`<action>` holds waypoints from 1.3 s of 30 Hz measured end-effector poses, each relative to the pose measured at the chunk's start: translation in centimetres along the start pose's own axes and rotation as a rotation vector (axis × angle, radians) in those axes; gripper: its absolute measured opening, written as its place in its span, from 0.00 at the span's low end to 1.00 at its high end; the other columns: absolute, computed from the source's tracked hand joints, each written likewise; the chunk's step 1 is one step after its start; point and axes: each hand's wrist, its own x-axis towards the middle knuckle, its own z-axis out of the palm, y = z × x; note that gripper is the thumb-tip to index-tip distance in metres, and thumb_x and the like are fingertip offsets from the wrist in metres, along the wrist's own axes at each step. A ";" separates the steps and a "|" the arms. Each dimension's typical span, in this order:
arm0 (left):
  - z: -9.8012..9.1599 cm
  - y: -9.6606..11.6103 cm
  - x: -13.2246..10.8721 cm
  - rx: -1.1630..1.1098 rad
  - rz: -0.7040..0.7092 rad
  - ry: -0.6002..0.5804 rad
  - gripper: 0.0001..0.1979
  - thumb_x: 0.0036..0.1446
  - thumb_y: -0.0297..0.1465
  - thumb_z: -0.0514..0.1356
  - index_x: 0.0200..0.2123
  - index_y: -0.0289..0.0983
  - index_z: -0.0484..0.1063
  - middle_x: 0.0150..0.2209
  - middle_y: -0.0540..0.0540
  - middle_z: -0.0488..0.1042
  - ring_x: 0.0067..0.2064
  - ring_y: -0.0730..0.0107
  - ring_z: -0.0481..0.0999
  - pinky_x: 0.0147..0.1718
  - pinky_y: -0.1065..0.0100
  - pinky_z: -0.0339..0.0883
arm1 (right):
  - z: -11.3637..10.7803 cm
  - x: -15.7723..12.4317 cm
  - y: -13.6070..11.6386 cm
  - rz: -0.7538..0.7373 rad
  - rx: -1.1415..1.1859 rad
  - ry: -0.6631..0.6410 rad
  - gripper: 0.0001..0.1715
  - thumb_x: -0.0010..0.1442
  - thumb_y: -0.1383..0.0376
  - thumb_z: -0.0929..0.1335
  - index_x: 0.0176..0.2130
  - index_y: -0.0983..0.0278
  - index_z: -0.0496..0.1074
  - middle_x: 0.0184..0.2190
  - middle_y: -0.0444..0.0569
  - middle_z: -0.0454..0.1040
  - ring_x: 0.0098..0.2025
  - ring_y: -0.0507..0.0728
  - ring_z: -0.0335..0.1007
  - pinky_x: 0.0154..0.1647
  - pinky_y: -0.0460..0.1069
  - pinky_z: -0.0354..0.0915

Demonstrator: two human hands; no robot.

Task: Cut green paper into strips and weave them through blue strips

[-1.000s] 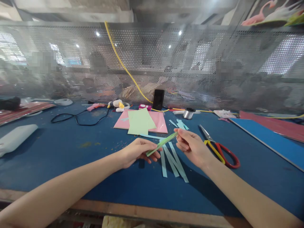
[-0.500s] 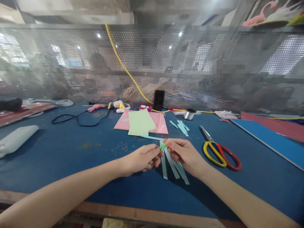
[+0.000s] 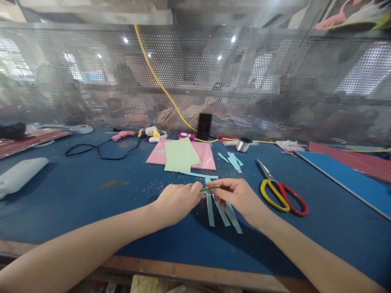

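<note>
My left hand [image 3: 179, 200] and my right hand [image 3: 236, 196] meet just above the blue table [image 3: 91, 203], both pinching a short folded green paper strip [image 3: 209, 189] between their fingertips. Only a small part of the strip shows between the two hands. Under and behind my right hand lie several light blue paper strips [image 3: 221, 211] fanned out on the table. A light green sheet [image 3: 179, 155] rests on a pink sheet [image 3: 205, 157] farther back.
Scissors [image 3: 281, 193] with yellow and red handles lie to the right. A black cable [image 3: 97, 149], a pink glue gun [image 3: 122, 135], a wire spool [image 3: 243, 145] and a black phone [image 3: 204, 127] stand near the perforated screen. Blue and red boards [image 3: 351, 171] lie far right, a white object [image 3: 20, 173] far left.
The hands have come together: a long green strip held between them is now folded short, and both hands have dropped closer to the table.
</note>
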 end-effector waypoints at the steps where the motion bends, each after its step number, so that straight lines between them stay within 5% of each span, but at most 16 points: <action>1: 0.2 -0.1 0.0 0.030 0.005 0.012 0.15 0.72 0.39 0.41 0.45 0.37 0.61 0.32 0.43 0.77 0.32 0.56 0.80 0.24 0.67 0.64 | 0.1 0.0 0.1 0.008 -0.004 0.018 0.17 0.53 0.57 0.74 0.40 0.65 0.82 0.20 0.44 0.72 0.18 0.51 0.65 0.21 0.47 0.61; 10: 0.0 -0.9 0.0 0.113 0.029 0.071 0.15 0.72 0.37 0.42 0.43 0.37 0.64 0.31 0.44 0.76 0.31 0.57 0.80 0.22 0.67 0.67 | -0.4 0.5 0.2 -0.046 -0.159 0.088 0.15 0.52 0.57 0.75 0.37 0.64 0.82 0.22 0.46 0.76 0.22 0.53 0.70 0.26 0.48 0.66; 15: 0.2 -1.1 0.1 0.162 0.039 0.085 0.14 0.70 0.41 0.46 0.44 0.37 0.64 0.31 0.45 0.76 0.30 0.56 0.80 0.21 0.67 0.66 | -0.6 0.7 -0.3 -0.042 -0.037 0.061 0.11 0.50 0.60 0.75 0.34 0.64 0.81 0.21 0.45 0.75 0.22 0.52 0.69 0.25 0.47 0.67; 24: 0.4 -1.9 0.0 0.281 0.150 0.037 0.07 0.65 0.24 0.49 0.44 0.36 0.64 0.30 0.45 0.73 0.28 0.61 0.78 0.22 0.70 0.64 | -0.6 0.7 0.3 0.163 0.238 -0.065 0.13 0.47 0.62 0.78 0.34 0.65 0.81 0.25 0.48 0.78 0.25 0.52 0.71 0.25 0.46 0.69; 31: 0.2 -2.3 0.4 0.188 0.109 0.043 0.17 0.72 0.39 0.41 0.42 0.36 0.65 0.31 0.43 0.76 0.29 0.59 0.79 0.21 0.69 0.63 | -0.5 0.8 0.5 0.174 0.286 -0.062 0.14 0.45 0.62 0.78 0.34 0.66 0.82 0.25 0.49 0.79 0.25 0.50 0.71 0.28 0.46 0.69; 39: 0.5 -2.3 0.4 0.246 0.135 0.080 0.16 0.72 0.38 0.42 0.41 0.36 0.65 0.29 0.44 0.75 0.28 0.62 0.78 0.20 0.69 0.61 | -1.1 0.6 -0.4 0.229 0.357 -0.161 0.16 0.44 0.63 0.79 0.35 0.66 0.81 0.28 0.49 0.78 0.29 0.51 0.73 0.34 0.47 0.72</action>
